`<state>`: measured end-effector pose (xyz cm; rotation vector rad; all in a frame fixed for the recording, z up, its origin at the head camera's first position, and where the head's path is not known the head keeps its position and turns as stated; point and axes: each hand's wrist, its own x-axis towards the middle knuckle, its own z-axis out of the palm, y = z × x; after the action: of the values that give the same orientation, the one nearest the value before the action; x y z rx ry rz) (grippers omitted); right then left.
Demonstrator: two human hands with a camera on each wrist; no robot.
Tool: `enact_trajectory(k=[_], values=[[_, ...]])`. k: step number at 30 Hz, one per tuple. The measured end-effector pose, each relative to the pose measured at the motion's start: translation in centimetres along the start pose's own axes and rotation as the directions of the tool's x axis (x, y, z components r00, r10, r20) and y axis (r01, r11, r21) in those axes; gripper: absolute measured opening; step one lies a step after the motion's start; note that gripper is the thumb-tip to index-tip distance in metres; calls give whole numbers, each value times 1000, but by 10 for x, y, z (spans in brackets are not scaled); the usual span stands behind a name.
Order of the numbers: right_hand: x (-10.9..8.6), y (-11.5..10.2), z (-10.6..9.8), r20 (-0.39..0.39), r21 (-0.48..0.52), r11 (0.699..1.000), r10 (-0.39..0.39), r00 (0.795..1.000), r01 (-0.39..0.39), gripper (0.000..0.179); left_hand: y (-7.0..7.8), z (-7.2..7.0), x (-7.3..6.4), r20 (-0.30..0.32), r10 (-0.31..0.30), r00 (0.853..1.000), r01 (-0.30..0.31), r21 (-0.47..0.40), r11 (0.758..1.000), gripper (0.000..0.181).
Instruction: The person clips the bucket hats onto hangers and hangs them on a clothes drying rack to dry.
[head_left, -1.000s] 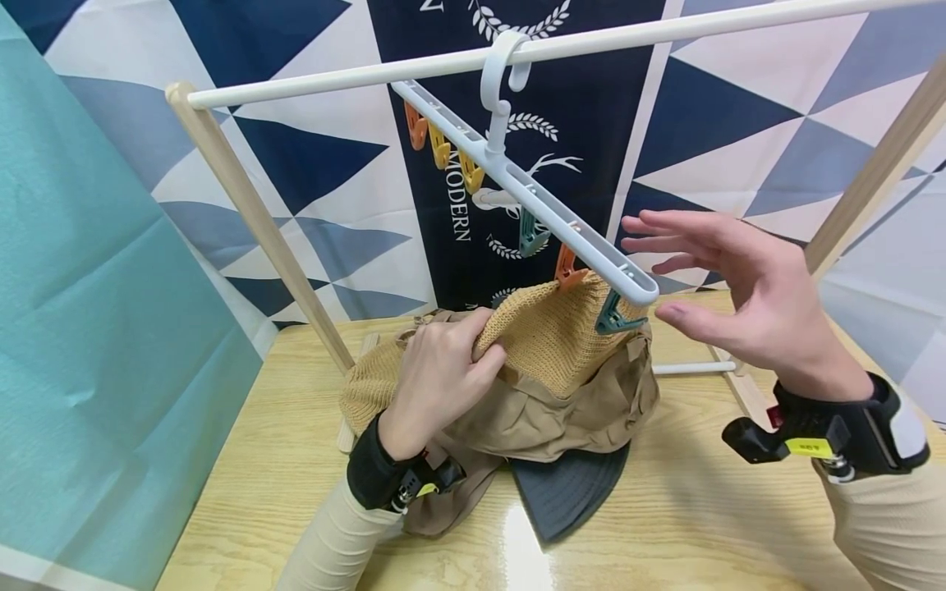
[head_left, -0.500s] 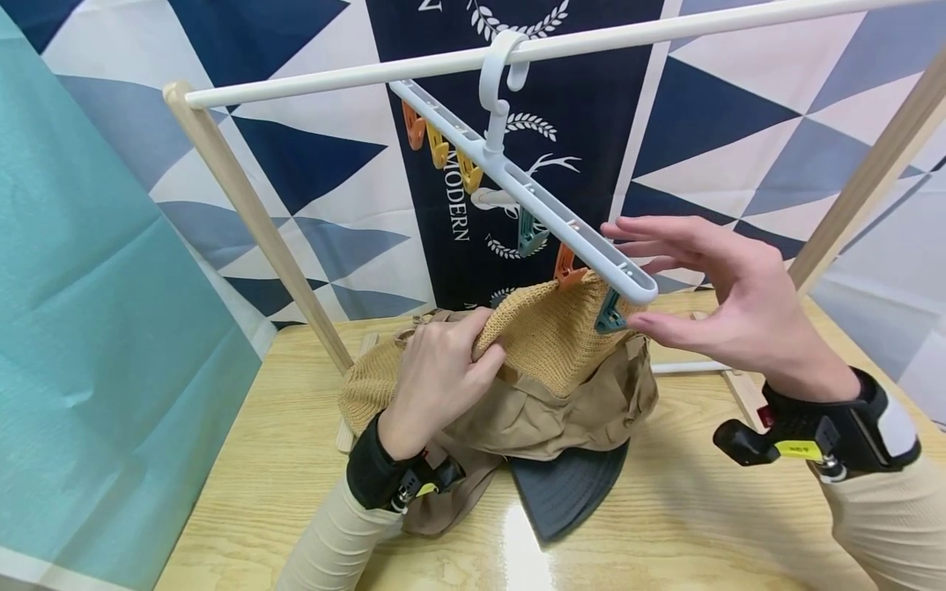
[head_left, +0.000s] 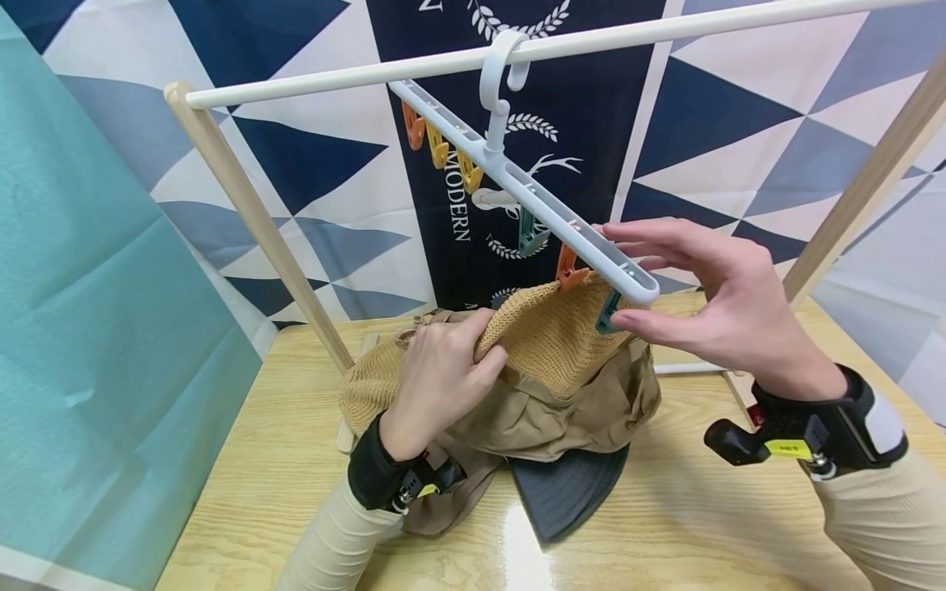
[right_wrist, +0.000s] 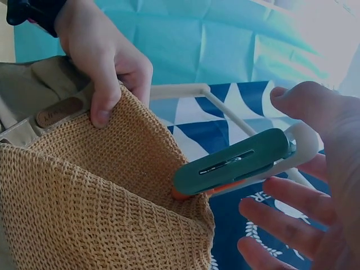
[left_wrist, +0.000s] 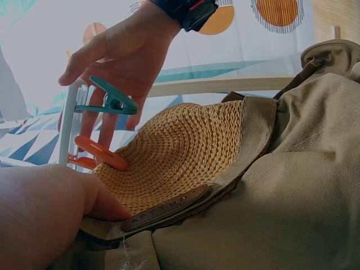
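A straw-coloured woven hat (head_left: 550, 349) with khaki cloth (head_left: 569, 427) around it hangs low over the table. My left hand (head_left: 443, 369) pinches its woven edge between thumb and fingers, beside a brown label (left_wrist: 166, 208). An orange clip (head_left: 571, 267) on the pale blue hanger (head_left: 528, 189) bites the hat's edge. At the hanger's near end is a teal clip (left_wrist: 109, 101), apart from the hat in the left wrist view. My right hand (head_left: 717, 304) is spread around that end, thumb beside the teal clip and fingers behind the bar.
The hanger hooks over a white rail (head_left: 355, 76) on a wooden-legged rack (head_left: 259, 222). More clips, such as a yellow one (head_left: 470, 171), line its far half. A dark grey brim (head_left: 569, 492) pokes out under the khaki cloth on the wooden table (head_left: 244, 492). Patterned fabric hangs behind.
My right hand has moved left to the hanger's near end, its thumb coming up to the teal clip. The left hand keeps its pinch on the hat and stays in place.
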<state>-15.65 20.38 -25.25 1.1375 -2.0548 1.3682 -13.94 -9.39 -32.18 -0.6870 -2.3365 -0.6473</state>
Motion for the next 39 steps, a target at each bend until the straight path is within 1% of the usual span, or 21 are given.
enact_trajectory(k=[3, 7, 11, 15, 17, 23, 25, 28, 30, 35, 39], values=[[1, 3, 1, -6, 31, 999, -44, 999, 44, 75, 0, 0, 0, -2, 1, 1000, -1, 1, 1000, 7], [2, 7, 2, -31, 75, 993, -85, 996, 87, 56, -1, 1, 0, 2, 9, 1000, -9, 0, 1000, 5], [1, 9, 3, -59, 80, 992, -92, 994, 97, 41, -1, 2, 0, 8, 18, 1000, -18, 3, 1000, 4], [1, 8, 3, -72, 78, 993, -87, 994, 92, 36, 0, 2, 0, 9, 18, 1000, -18, 6, 1000, 4], [1, 8, 3, -74, 79, 993, -86, 994, 92, 35, 0, 2, 0, 8, 16, 1000, -16, 8, 1000, 4], [1, 7, 3, -87, 145, 987, -62, 994, 75, 40, 1, 2, 0, 29, 1, 1000, -1, 8, 1000, 3], [1, 7, 3, -95, 163, 985, -49, 994, 64, 40, 1, 2, 0, 39, -5, 999, 5, 2, 1000, 9], [1, 9, 3, -113, 177, 982, -39, 993, 59, 39, 1, 2, 0, 52, -11, 999, 12, -11, 1000, 24], [1, 11, 2, -119, 205, 977, -38, 992, 62, 38, 0, 2, 0, 56, -15, 998, 16, -23, 1000, 33], [0, 14, 1, -130, 224, 973, -19, 991, 48, 38, 0, 1, 1, 67, -35, 997, 38, -50, 998, 39], [0, 18, -1, -134, 232, 972, -11, 991, 42, 39, 0, -2, 1, 61, -58, 996, 62, -61, 996, 41]])
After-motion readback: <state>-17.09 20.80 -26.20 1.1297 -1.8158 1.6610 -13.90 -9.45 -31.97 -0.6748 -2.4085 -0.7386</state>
